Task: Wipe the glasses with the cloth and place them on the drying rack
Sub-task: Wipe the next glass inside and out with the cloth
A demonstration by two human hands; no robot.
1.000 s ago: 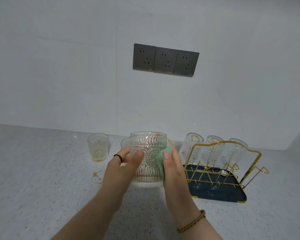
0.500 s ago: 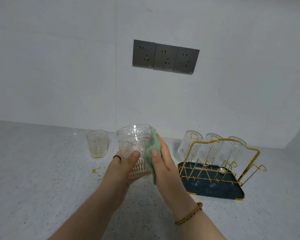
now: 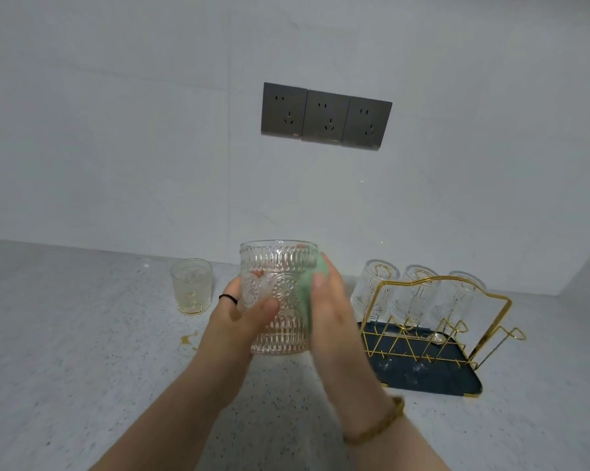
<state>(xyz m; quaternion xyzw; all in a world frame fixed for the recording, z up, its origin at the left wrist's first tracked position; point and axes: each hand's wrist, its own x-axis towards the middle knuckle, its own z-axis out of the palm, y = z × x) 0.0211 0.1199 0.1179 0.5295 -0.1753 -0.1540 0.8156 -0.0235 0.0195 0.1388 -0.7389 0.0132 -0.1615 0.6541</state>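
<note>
Glass [image 3: 280, 300] is held upright above the counter [image 3: 65, 334], between both hands. Left hand [image 3: 242, 317] is closed round its left wall, thumb laid across the embossed front, fingers hidden behind. Right hand [image 3: 334, 317] is cupped over the cloth [image 3: 308, 294], which is pressed to the right wall; slight blur noted. Glass judged rigid, fragile, fairly heavy, slippery if wet; ribbed relief should aid grip. Hold is best taken mid-wall, not at the rim. Rack [image 3: 436, 334] lies right of the right fingers; a second glass [image 3: 191, 287] left of the left fingers.
</note>
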